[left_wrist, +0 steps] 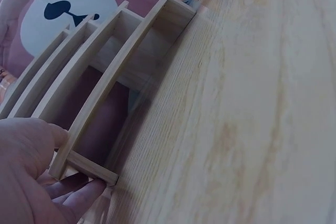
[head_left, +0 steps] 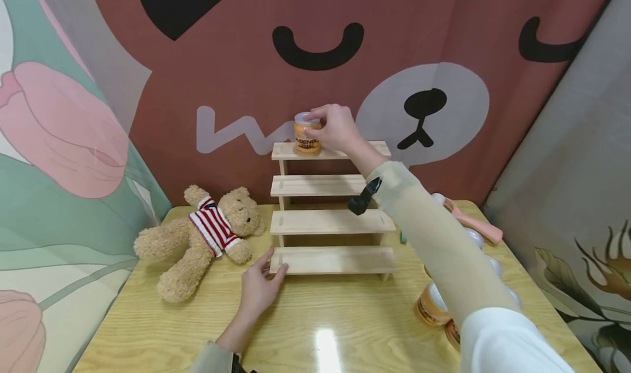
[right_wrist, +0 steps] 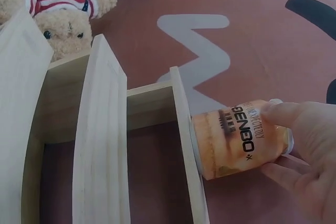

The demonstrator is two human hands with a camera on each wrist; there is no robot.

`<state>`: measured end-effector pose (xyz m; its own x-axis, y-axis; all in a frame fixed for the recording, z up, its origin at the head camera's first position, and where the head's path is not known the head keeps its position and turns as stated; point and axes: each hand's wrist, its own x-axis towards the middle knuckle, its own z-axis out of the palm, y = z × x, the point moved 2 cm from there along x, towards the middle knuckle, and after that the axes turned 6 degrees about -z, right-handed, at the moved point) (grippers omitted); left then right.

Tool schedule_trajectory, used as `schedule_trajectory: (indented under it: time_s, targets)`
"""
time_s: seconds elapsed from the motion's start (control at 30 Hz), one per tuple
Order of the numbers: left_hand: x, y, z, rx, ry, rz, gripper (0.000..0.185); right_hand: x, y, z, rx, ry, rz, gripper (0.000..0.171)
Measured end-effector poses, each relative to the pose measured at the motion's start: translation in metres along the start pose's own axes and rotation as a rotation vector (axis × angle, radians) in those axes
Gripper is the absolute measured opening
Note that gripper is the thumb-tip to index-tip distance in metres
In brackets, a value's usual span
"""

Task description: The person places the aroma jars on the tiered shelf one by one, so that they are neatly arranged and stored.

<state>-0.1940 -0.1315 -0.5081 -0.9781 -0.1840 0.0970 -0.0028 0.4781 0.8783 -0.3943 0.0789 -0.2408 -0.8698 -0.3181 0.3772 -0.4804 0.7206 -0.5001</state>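
Observation:
A wooden step rack (head_left: 333, 222) with several tiers stands on the table. On the left end of its top tier is an orange jar (head_left: 307, 137) with a pale lid and dark lettering. My right hand (head_left: 336, 126) grips the jar near its lid, thumb and fingers on opposite sides. The right wrist view shows the jar's (right_wrist: 239, 139) base against the top board. Down at the bottom tier, my left hand (head_left: 259, 285) holds the rack's left end. In the left wrist view, the thumb lies by the board and the fingers reach around the end support (left_wrist: 90, 167).
A teddy bear (head_left: 212, 233) in a striped shirt lies left of the rack. More orange jars (head_left: 430, 306) stand at the right, partly hidden by my right sleeve. Behind them lies a pink-handled thing (head_left: 475, 223). A printed curtain (head_left: 222, 77) hangs behind the table.

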Motion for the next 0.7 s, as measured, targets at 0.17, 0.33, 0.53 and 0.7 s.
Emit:
schedule_trajectory:
  time_s: [0.17, 0.33, 0.53, 0.7]
  targets:
    - [-0.003, 0.003, 0.001, -0.003, -0.003, -0.006, 0.06, -0.001, 0.003, 0.004, -0.005, 0.01, -0.038, 0.039]
    - [-0.003, 0.004, 0.001, -0.003, 0.001, -0.001, 0.06, -0.001, 0.007, 0.005, 0.006, 0.028, -0.069, 0.039]
    - [-0.002, 0.003, 0.003, 0.002, -0.001, -0.004, 0.06, -0.002, 0.011, 0.005, 0.02, 0.023, -0.09, 0.04]
    - [-0.002, 0.002, 0.006, 0.0, -0.014, -0.007, 0.06, -0.008, 0.014, -0.006, 0.034, 0.036, -0.102, 0.048]
